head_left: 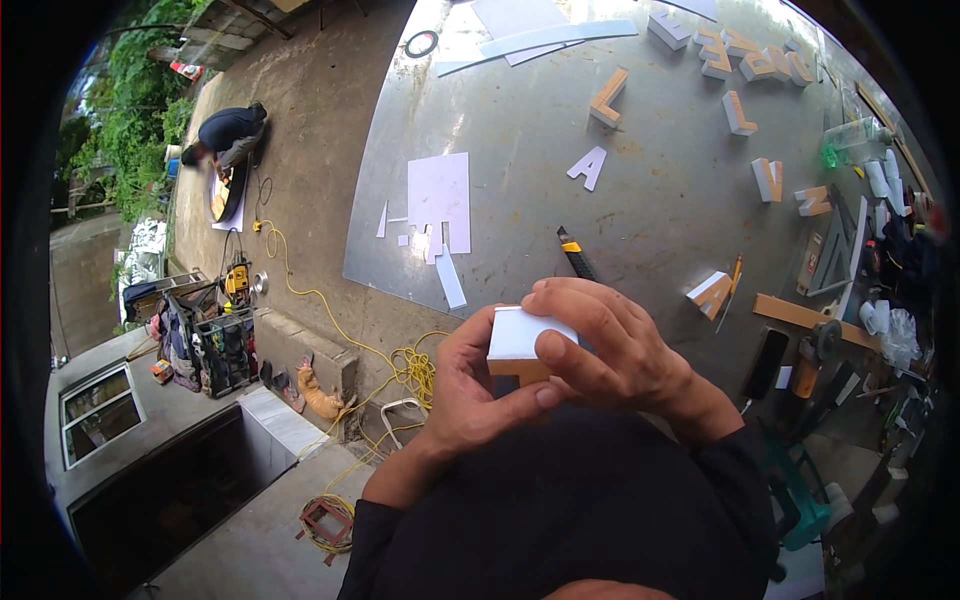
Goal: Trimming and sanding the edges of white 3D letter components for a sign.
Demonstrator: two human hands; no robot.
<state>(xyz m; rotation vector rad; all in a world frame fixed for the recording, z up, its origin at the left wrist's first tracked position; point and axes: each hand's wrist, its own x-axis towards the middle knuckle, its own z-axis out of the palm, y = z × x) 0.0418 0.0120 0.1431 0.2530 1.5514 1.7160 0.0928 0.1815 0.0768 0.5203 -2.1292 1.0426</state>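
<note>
Close in front of me, both hands are around a block letter [517, 338] with a smooth white side and a wood-brown face. My left hand [462, 375] grips it from the left, its thumb along the lower brown edge. My right hand [622, 350] bends over its right part, with fingertips on the white surface; that side of the block is hidden. Just beyond, on the metal table [520, 200], lies a black and yellow utility knife [575, 256]. A white-and-brown block letter [710, 294] and a pencil [736, 275] are right of my hands.
A cut white sheet [440, 180] with scraps and a flat white letter [588, 169] lie on the table. Several block letters [765, 65] stand far right; tools [805, 370] crowd the right edge. Left are a yellow cord [410, 372], an orange cat [316, 392] and a bending person [230, 135].
</note>
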